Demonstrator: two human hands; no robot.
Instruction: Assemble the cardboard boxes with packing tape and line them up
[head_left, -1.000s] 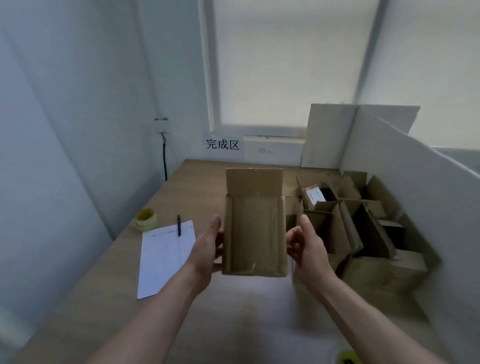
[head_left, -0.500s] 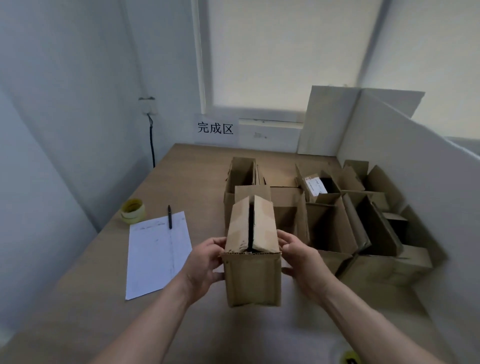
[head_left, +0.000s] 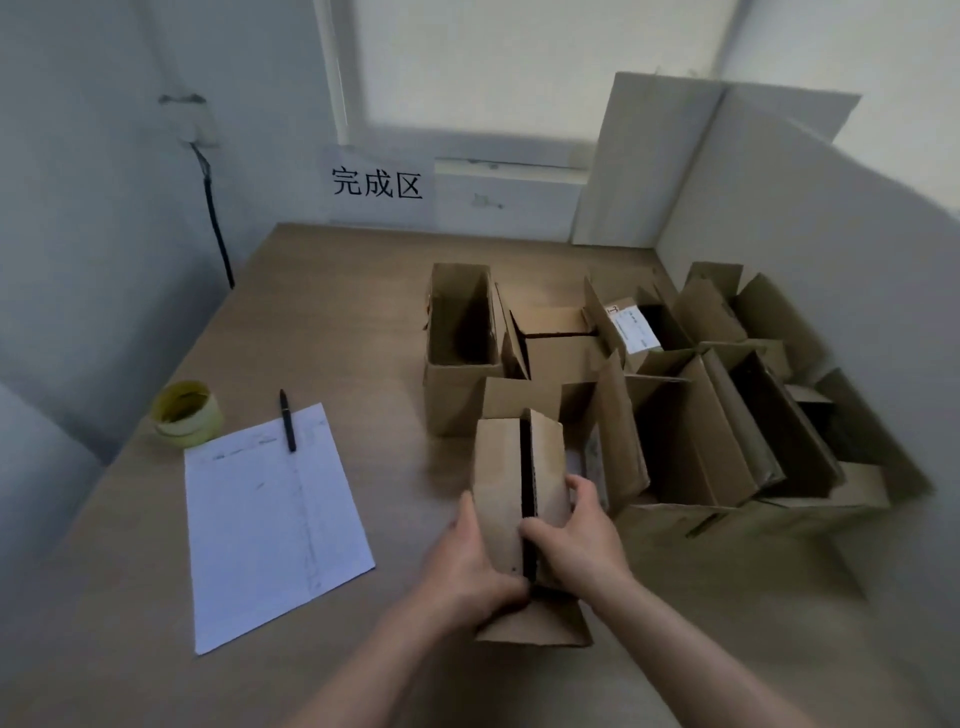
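A small cardboard box (head_left: 514, 467) stands on the wooden table (head_left: 322, 312) in front of me, its two top flaps folded inward with a dark gap between them. My left hand (head_left: 467, 561) grips the left side and near edge of the box. My right hand (head_left: 576, 540) grips the right flap, thumb at the gap. A roll of yellowish packing tape (head_left: 186, 413) sits at the table's left edge, far from both hands.
Several open cardboard boxes (head_left: 460, 343) stand and lie in a cluster at the right, against a white partition (head_left: 810, 260). A sheet of paper (head_left: 275, 519) with a black pen (head_left: 287, 419) lies left of the box. A sign hangs on the back wall.
The box has come down from mid-air onto the table, nearer the open boxes. Its flaps are now folded inward, and both hands have shifted onto its top.
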